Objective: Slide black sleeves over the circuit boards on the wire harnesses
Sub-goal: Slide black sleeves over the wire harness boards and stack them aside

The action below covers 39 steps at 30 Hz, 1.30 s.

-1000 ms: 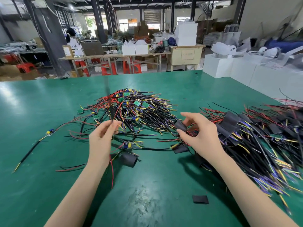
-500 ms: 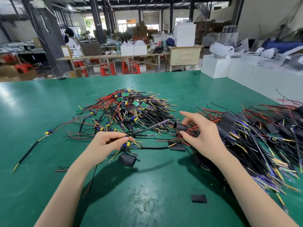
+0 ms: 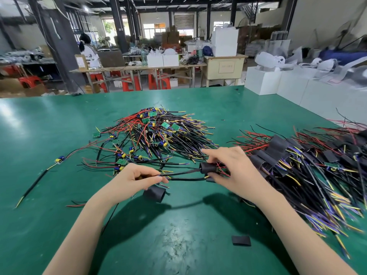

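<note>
Fingers of my left hand (image 3: 137, 180) pinch the harness's black cable (image 3: 182, 172), now swung level so its end has entered the black sleeve (image 3: 208, 168) pinched in my right hand (image 3: 231, 169). Half a second ago they were apart; threading has begun, circuit board unseen.

Bare harness pile (image 3: 158, 133) centre on table (image 3: 49, 135); sleeved pile (image 3: 309, 165) right; loose sleeve (image 3: 241, 240) near front.
</note>
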Tool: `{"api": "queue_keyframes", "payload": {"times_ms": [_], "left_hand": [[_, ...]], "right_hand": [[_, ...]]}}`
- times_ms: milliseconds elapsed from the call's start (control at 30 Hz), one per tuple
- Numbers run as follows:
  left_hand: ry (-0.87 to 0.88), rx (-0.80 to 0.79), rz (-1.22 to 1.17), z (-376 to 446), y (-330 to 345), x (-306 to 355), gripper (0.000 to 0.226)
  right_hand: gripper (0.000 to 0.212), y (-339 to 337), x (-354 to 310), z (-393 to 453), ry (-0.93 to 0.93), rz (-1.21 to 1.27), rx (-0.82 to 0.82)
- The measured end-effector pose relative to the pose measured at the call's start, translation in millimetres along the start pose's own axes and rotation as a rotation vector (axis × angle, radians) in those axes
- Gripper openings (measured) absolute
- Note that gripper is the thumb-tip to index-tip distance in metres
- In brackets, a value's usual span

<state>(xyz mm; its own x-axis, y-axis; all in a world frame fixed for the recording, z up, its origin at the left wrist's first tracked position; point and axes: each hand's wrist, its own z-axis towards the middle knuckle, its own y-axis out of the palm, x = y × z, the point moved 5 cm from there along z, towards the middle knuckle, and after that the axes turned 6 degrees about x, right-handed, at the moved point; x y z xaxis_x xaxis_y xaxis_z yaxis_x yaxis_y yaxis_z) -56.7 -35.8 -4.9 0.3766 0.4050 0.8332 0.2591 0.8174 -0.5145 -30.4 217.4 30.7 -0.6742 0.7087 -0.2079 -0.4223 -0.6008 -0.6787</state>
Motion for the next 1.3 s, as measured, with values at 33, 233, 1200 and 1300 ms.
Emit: {"api": "queue_keyframes", "payload": {"times_ms": [33, 233, 1200, 1300], "left_hand": [[-0.011, -0.02, 0.007, 0, 3, 0, 0.014], [-0.014, -0.113, 0.021, 2, 31, 8, 0.009], [-0.202, 0.113, -0.392, 0, 22, 12, 0.021], [-0.146, 0.14, -0.37, 0, 18, 15, 0.021]], "right_hand": [[0.056, 4, -3, 0, -0.028, -0.027, -0.022], [0.05, 35, -33, -6, -0.095, -0.026, -0.121], [0.048, 25, -35, -3, 0.094, 0.267, 0.038], [0.047, 24, -36, -3, 0.094, 0.294, 0.037]]}}
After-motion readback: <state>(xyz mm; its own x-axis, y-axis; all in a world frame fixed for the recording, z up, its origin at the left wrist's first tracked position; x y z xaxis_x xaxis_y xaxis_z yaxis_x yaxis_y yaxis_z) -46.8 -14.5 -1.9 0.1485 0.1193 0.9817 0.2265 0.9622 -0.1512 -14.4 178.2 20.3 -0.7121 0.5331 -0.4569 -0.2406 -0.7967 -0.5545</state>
